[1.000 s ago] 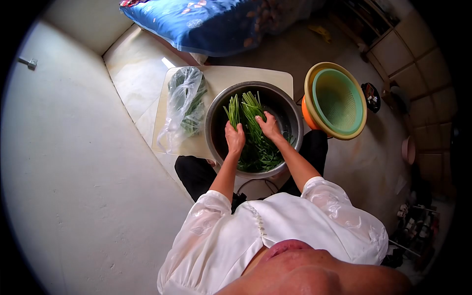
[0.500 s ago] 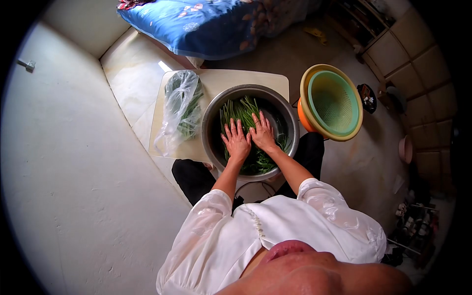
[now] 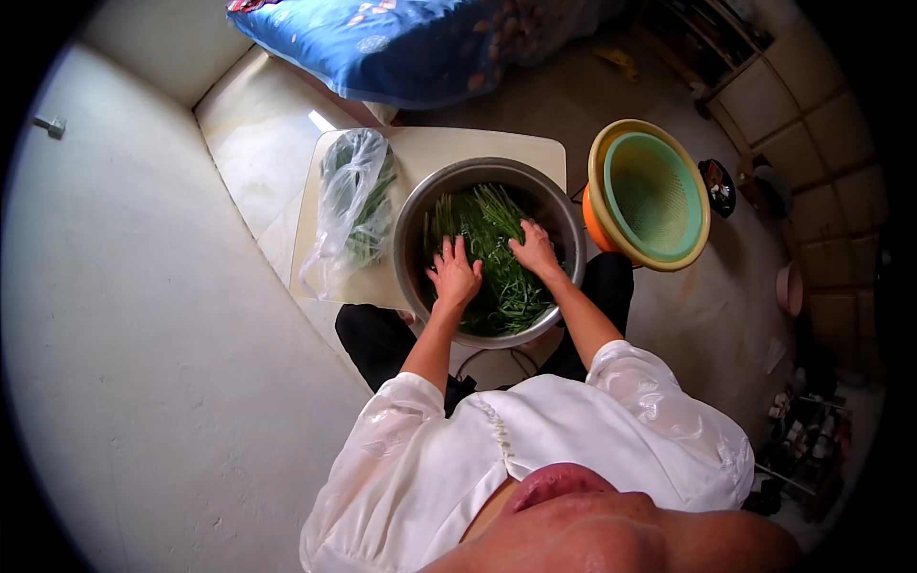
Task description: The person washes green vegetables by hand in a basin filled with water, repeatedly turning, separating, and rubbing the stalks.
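Greens [image 3: 501, 291] lie in metal basin [image 3: 489, 168]. I see left hand [image 3: 457, 277] at 8 o'clock, fingers spread on greens; right hand [image 3: 535, 251] at 3, curled by stems [image 3: 500, 208], grip I cannot tell. Basin seems past table [image 3: 458, 142] edge at 6: hard press there might tip it.

Greens [image 3: 503, 272] beneath left hand [image 3: 457, 280] — hidden, cloth [image 3: 401, 53] — cropped

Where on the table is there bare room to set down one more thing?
The table has a bare strip along its far edge, behind the metal basin and right of the plastic bag. A smaller patch lies at the near edge, between bag and basin. Inside the basin it is crowded: greens, left hand and right hand.
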The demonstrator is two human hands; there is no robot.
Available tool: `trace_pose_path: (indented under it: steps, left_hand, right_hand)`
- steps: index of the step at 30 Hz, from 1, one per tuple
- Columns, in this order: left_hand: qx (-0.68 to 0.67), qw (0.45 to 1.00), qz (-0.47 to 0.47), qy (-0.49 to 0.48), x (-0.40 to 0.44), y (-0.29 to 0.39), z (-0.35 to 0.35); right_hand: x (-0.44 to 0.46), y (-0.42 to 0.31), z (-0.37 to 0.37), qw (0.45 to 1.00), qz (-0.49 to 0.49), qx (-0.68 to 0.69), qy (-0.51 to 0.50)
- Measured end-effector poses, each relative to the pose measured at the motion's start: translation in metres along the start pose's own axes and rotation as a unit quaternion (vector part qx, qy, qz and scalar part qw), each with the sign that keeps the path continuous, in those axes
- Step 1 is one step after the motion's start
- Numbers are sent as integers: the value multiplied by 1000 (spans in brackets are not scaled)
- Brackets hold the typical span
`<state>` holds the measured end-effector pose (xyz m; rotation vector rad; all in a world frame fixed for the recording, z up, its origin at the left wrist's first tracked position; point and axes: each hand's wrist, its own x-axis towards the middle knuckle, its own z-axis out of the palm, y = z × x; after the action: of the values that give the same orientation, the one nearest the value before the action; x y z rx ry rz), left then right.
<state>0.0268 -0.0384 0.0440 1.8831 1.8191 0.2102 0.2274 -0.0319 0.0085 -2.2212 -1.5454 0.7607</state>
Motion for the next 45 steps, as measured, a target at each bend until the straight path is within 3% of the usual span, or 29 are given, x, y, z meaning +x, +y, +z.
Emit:
trace_pose_path:
  steps: [1,2,3,5,7,10,12,13,14,15,18,20,23,25,26,27,29,30,37,45]
  left_hand:
    - [-27,999,44,-3,-1,-6,-5]
    - [-53,995,89,-7,-1,-12,-10]
    - [-54,995,88,-8,1,-18,-14]
    - [-136,975,142,107,7,-26,-22]
    - [-112,964,118,208,11,-26,-26]
    - [-163,961,66,213,33,-43,-1]
    - [-219,968,-64,102,47,-48,8]
    - [-219,968,-67,100,54,-51,14]
    - [-265,957,-117,36,64,-57,19]
    - [-309,936,-165,-26,73,-55,17]
    - [-405,892,-199,-39,79,-41,28]
    - [-468,859,-208,-26,69,-17,18]
    - [-469,873,-130,-32,74,-21,32]
    - [-446,889,-109,-3,69,-22,34]
    - [-412,905,-97,31,60,-18,25]
    - [-378,920,-83,66,52,-12,13]
    - [-360,926,-95,66,40,-2,-7]
    - [-362,924,-85,96,38,-2,-8]
    - [-261,945,-6,197,33,-25,6]
    - [-168,966,-63,188,37,-8,16]
  right_hand:
    - [1,4,-8,998,5,53,-45]
    - [4,15,-7,997,-56,50,-14]
    - [-1,5,-20,997,-55,49,-15]
    - [-7,-9,-52,992,-32,112,-40]
    - [1,-6,-51,992,-23,122,-10]
    - [26,4,-36,985,-11,158,62]
    - [48,12,-11,984,-5,167,60]
    - [54,18,0,983,4,176,58]
    - [53,5,-1,975,85,207,-2]
    - [59,2,6,975,85,206,-1]
    - [65,-5,29,886,164,408,-145]
    - [53,-20,30,882,149,413,-170]
    - [56,-16,52,876,106,428,-193]
    - [51,-21,63,960,72,268,-21]
    - [45,-24,66,969,26,230,88]
    - [40,-27,53,969,28,231,88]
    - [32,-34,17,965,-25,263,-7]
    - [31,-34,14,970,-48,233,49]
    - [20,-33,-30,978,-60,181,84]
    - [22,-25,16,979,-71,128,142]
